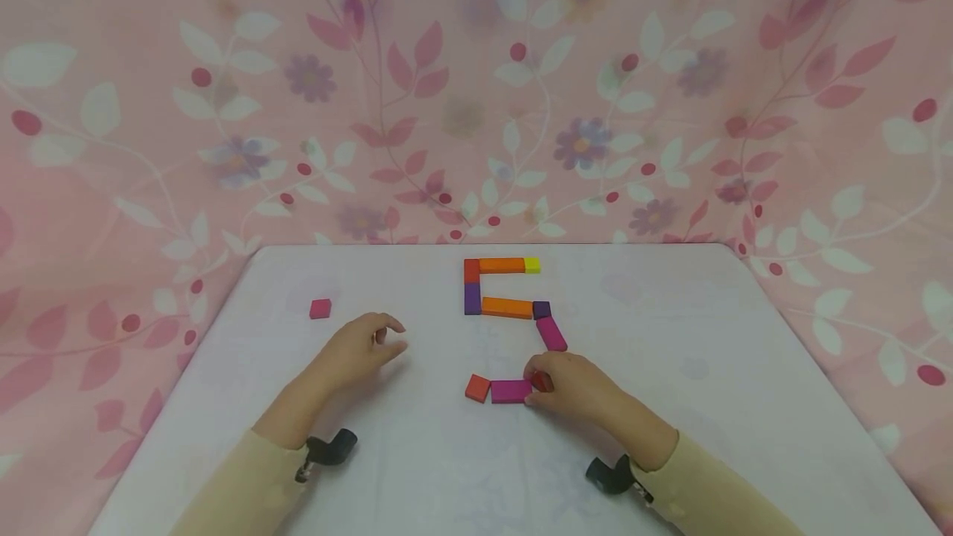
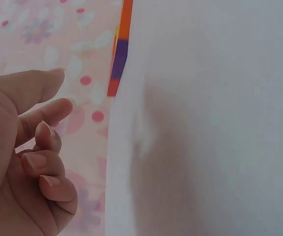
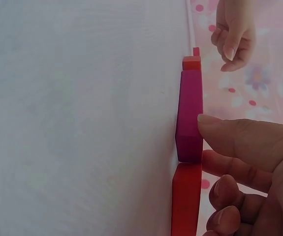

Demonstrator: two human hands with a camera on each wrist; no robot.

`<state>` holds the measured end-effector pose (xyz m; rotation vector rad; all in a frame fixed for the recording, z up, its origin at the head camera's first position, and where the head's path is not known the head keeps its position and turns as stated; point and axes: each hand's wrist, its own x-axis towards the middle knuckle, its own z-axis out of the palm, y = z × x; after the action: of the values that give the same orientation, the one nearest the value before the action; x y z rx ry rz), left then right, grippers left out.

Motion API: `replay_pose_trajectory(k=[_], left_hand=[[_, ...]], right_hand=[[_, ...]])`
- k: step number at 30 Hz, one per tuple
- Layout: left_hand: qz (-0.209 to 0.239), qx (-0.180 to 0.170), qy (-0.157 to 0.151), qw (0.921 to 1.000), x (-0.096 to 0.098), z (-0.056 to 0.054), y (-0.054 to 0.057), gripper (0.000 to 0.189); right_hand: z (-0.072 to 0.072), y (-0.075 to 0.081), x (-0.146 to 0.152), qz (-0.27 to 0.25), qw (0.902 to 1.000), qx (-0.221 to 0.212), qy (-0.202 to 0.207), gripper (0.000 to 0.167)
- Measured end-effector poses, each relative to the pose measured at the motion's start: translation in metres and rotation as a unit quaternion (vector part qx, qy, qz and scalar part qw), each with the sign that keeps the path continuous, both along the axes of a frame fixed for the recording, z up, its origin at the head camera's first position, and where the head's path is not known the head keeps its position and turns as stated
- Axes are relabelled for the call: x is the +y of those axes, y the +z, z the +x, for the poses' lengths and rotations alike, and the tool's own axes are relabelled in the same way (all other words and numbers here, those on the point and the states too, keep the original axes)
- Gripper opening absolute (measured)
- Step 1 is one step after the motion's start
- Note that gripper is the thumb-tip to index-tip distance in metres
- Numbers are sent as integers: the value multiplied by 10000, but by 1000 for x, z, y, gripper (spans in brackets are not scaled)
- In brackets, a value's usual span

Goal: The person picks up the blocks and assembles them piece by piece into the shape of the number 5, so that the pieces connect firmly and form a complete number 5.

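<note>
My right hand pinches the right end of a magenta rectangular block, thumb and index finger at its edges. A red block adjoins that end, partly hidden by the fingers in the head view. At the magenta block's other end sits a turned orange-red cube. My left hand hovers over the table to the left, fingers loosely curled and holding nothing. Nearest to it is a lone pinkish-red cube. Above the right hand, a second magenta block slants down from a dark purple cube.
Further back, an orange block runs between a red block and a yellow cube. Below the red one are a purple block and another orange block. The white table meets a flowered pink cloth behind.
</note>
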<state>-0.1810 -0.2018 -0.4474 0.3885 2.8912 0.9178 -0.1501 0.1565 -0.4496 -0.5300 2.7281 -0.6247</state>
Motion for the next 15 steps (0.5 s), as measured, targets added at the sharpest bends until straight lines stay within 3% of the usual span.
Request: replay_pose_trajectory(k=[8, 15], left_hand=[[54, 537, 614, 9967, -37, -7, -6, 27], [159, 724, 1131, 9908, -61, -11, -11, 27]], right_hand=[[0, 1, 0, 38, 10000, 35, 49, 28], [0, 2, 0, 22, 10000, 3, 49, 28]])
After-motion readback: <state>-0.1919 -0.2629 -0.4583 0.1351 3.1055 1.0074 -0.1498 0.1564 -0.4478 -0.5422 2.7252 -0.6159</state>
